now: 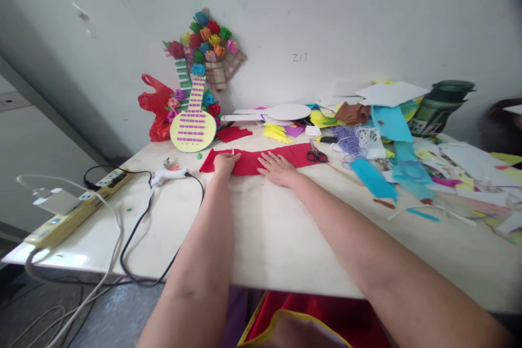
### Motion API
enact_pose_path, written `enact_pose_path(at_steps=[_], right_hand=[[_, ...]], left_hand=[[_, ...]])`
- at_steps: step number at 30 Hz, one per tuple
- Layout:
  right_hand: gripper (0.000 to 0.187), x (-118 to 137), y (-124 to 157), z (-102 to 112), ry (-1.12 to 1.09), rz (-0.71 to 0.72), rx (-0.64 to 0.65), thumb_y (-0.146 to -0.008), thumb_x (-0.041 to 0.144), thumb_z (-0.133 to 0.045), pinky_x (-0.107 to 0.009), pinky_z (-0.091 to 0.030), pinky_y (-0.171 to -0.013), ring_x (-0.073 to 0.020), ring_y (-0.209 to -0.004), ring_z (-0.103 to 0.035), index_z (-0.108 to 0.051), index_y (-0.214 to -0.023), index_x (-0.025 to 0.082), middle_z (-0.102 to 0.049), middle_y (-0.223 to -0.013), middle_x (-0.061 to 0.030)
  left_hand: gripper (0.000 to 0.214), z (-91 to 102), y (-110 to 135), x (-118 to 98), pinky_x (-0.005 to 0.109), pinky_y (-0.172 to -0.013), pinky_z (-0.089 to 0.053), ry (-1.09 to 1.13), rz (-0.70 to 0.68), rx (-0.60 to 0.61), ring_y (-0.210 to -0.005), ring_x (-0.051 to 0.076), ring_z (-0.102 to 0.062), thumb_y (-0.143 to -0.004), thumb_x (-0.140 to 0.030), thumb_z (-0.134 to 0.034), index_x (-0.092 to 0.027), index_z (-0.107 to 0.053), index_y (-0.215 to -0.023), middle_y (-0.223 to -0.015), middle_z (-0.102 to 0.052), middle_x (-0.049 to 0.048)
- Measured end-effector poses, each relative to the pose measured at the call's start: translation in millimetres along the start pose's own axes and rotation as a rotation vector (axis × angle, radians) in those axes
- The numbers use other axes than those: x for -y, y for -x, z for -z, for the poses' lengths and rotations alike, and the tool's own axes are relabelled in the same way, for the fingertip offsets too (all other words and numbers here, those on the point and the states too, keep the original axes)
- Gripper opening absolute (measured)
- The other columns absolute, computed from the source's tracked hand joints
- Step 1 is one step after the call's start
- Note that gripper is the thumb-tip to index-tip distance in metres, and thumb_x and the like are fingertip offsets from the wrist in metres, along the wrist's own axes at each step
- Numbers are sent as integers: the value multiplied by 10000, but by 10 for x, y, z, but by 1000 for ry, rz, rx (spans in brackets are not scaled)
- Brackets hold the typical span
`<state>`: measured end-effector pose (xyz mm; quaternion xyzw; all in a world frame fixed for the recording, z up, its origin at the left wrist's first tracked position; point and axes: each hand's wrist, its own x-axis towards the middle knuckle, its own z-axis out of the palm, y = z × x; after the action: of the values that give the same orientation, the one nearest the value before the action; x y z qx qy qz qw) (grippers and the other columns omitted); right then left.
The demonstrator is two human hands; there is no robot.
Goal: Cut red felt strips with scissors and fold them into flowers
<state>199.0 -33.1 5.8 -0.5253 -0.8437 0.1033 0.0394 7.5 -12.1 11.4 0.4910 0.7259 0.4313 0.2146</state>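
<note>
A long strip of red crepe paper [248, 163] lies across the table in front of me, with a crease towards its right part. My left hand [225, 164] is closed on the strip near its left end, thumb pointing right; some of its fingertips are hard to see. Flat on the middle of the same strip, my right hand [279, 169] rests with its fingers spread. Black-handled scissors [317, 155] lie over the strip's right end. Behind the strip is a smaller red paper piece [234, 134].
A white glue gun [169, 175] and its black cord lie left, beside a power strip [77, 209]. A yellow lute-shaped craft [193, 130] and paper flowers [210, 38] stand against the wall. Purple yarn [346, 140], blue paper [373, 178] and a green bottle [440, 107] are right.
</note>
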Motion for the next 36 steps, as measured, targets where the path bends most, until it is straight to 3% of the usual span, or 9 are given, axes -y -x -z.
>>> enact_pose_path(at_steps=[6,16,36], right_hand=[[653,6,8,3,4,1,-12,-844,556,-137,-387,-4,-1077,-177,-1351,3,-159,-1407,226,-50,-1478,36],[668,-12,6,-11,-14,4,-15,-840,563,-125,-396,-11,-1078,-180,-1350,35,-128,-1411,216,-20,-1478,39],[680,-8,6,-13,-9,-10,-14,-835,572,-111,-380,2,-1078,-177,-1349,34,-121,-1413,214,-15,-1481,27]], left_hand=[[223,-86,-102,-3,266,-577,-424,30,67,-36,-684,203,-592,-566,-342,-688,-151,-648,-673,-688,-638,67],[297,-53,-14,49,229,-523,-415,427,-43,37,-538,137,-542,-518,-393,-707,-132,-637,-640,-520,-561,-2],[250,-53,-39,13,222,-503,-393,329,20,11,-512,132,-521,-552,-371,-689,-134,-612,-575,-473,-535,-3]])
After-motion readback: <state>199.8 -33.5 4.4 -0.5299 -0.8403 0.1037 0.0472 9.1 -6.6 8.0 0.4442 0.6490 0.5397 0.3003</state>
